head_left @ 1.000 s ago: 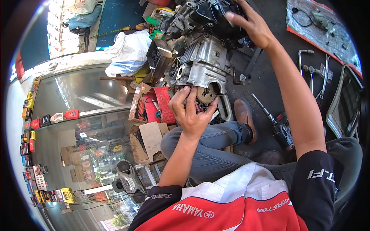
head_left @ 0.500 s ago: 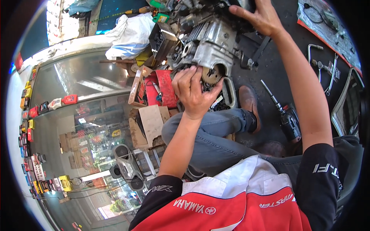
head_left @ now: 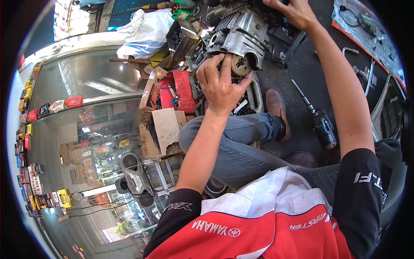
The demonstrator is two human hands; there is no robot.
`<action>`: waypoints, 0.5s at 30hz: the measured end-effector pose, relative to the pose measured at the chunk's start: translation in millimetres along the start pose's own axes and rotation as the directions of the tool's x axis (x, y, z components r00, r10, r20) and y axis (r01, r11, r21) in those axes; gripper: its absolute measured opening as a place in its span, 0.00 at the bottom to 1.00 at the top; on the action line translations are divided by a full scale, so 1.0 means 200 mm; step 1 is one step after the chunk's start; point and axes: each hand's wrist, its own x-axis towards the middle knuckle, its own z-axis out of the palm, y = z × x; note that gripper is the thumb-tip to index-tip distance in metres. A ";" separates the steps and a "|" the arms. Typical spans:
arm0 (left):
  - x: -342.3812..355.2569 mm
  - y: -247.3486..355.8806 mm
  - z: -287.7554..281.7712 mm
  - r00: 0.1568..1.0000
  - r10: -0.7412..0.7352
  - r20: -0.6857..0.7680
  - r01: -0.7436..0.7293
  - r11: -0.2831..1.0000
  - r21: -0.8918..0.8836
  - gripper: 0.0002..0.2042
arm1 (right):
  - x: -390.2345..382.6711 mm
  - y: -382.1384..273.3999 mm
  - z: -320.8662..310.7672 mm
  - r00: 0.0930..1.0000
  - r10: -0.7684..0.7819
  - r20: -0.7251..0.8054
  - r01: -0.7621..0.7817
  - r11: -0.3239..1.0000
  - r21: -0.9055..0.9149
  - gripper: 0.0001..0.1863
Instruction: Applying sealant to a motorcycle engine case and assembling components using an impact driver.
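A grey metal motorcycle engine [head_left: 241, 36] stands on the dark floor in front of my bent legs. My left hand [head_left: 221, 84] lies curled over the engine's open near side, fingers on the parts right beside a brass-coloured gear [head_left: 240, 64]. What sits under the palm is hidden. My right hand [head_left: 293, 13] reaches over the top of the engine at the picture's upper edge and grips it there. My brown shoe [head_left: 276, 105] rests just right of the engine's lower end.
A power drill [head_left: 321, 123] lies on the floor to the right. A red box [head_left: 179, 90] and torn cardboard [head_left: 166, 127] sit left of the engine, a white plastic bag [head_left: 144, 30] behind. A glass display case [head_left: 77, 129] fills the left. Tools lie on a mat [head_left: 366, 26].
My left hand has slid up onto the engine's open side beside the gear. My head has tipped down, so the engine now sits higher in the picture. The right hand keeps its grip.
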 end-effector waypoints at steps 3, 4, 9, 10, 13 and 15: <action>0.00 -0.02 0.02 0.998 0.040 -0.053 -0.040 0.999 0.015 0.31 | 0.00 0.00 0.01 1.000 0.002 -0.010 -0.002 1.000 -0.008 0.65; 0.00 -0.03 0.03 0.995 0.059 -0.077 -0.058 0.998 0.022 0.31 | 0.00 0.00 0.01 1.000 -0.005 -0.015 0.005 1.000 -0.018 0.65; -0.03 -0.04 0.07 0.995 0.044 -0.090 -0.043 0.999 0.012 0.31 | 0.00 0.00 0.02 1.000 -0.002 -0.014 0.002 1.000 0.007 0.65; -0.03 -0.04 0.08 0.994 0.026 -0.105 -0.025 1.000 0.010 0.32 | 0.00 0.00 0.02 1.000 -0.004 -0.021 0.005 1.000 0.019 0.64; -0.04 -0.03 0.08 0.993 0.000 -0.115 -0.003 1.000 -0.027 0.32 | 0.00 0.02 0.03 1.000 -0.005 -0.027 0.004 0.999 -0.036 0.64; -0.02 0.00 0.06 0.997 -0.034 -0.074 0.028 0.997 -0.071 0.32 | 0.00 0.02 0.02 1.000 -0.014 -0.015 0.013 0.999 -0.032 0.64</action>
